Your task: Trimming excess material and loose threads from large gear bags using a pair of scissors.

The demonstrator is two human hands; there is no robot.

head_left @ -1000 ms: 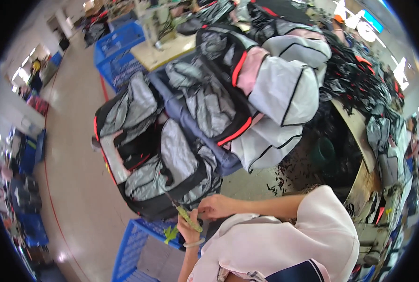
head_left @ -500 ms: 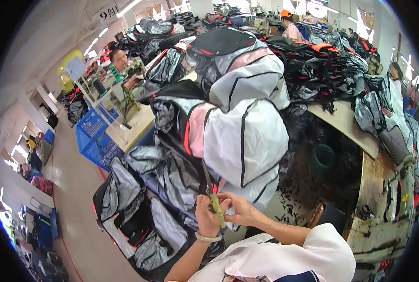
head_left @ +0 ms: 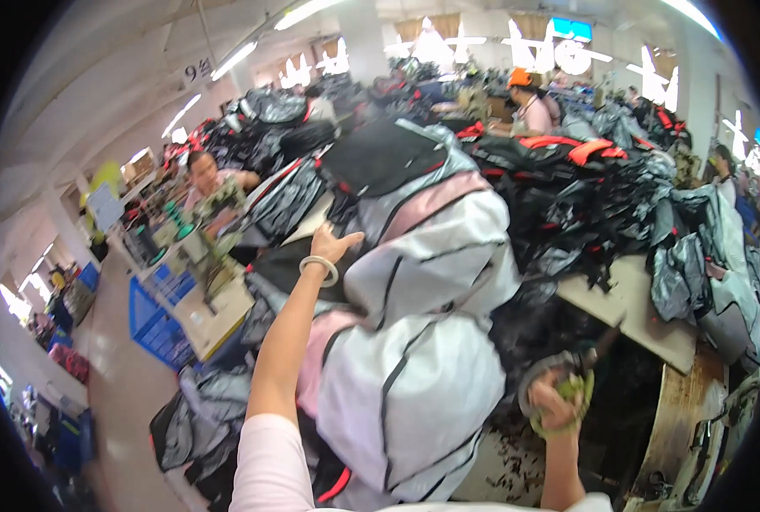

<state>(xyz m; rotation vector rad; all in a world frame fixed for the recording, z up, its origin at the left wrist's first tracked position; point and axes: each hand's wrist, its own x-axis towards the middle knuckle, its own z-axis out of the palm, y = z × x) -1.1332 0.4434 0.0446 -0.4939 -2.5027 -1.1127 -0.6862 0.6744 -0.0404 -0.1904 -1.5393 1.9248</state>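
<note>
My left hand (head_left: pixel 333 246), a pale bangle on its wrist, reaches far forward over the heap of sewn bags. Its fingers are spread against a black panel (head_left: pixel 290 266) beside the upper white bag (head_left: pixel 448 243). At the lower right, my right hand (head_left: pixel 555 403) is closed round a pair of scissors (head_left: pixel 578 386) with yellow-green wrapped handles. The scissors' dark blades point up and to the right, blurred by motion. Between my arms bulges a large white bag piece (head_left: pixel 414 397) with black seam binding and a pink side.
Black and silver bags with red trim (head_left: pixel 568 188) are piled at the right. A tan board (head_left: pixel 627 299) lies below them. On the left are a blue plastic crate (head_left: pixel 154 316) and a sewing table (head_left: pixel 214 311) where a person sits. Dark scraps litter the surface under my right hand.
My hands, together at the scissors before, have parted. The left has stretched forward onto the heap; the right has moved right with the scissors. The white bag piece appears lower in view.
</note>
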